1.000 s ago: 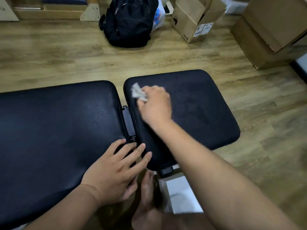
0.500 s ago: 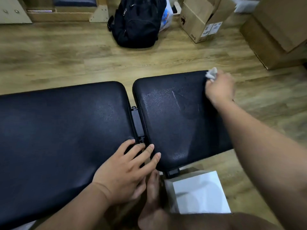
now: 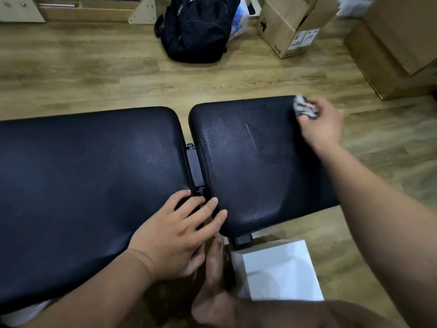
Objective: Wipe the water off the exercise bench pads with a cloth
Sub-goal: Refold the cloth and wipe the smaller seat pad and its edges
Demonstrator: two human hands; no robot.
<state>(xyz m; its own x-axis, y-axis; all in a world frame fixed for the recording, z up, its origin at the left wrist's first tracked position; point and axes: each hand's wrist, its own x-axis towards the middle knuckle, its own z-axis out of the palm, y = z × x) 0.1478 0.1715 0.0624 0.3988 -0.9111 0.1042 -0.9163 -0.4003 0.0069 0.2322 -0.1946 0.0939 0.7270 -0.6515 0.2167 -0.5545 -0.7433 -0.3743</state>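
While the wipe runs: this is how each thing sits on the bench and, as I judge it, why.

Right hand [image 3: 321, 125]: fingers closed around a bunched pale cloth [image 3: 303, 107], pressed to the far right corner of the smaller seat pad [image 3: 260, 166]; bunching it likely gives a firm wad to push water off the edge.

Cloth: at that far right corner, partly over the rim, touching the pad.

Left hand [image 3: 175, 237]: holds nothing, lying flat with fingers spread at the near edge of the long back pad [image 3: 82, 197], fingertips reaching across the gap to the seat pad; probably bracing the body and steadying the bench.

Hinge bracket [image 3: 195, 171]: black, in the gap between the two pads, just beyond the left fingertips.

Water: fine droplets glint on the seat pad near its left edge and on the back pad's right end, so both look unfinished.

Progress: seat pad partly wiped, back pad seemingly untouched.

Bare foot [image 3: 212, 280]: on the floor under the near edge.

Backpack [image 3: 198, 29]: well apart, across the floor.
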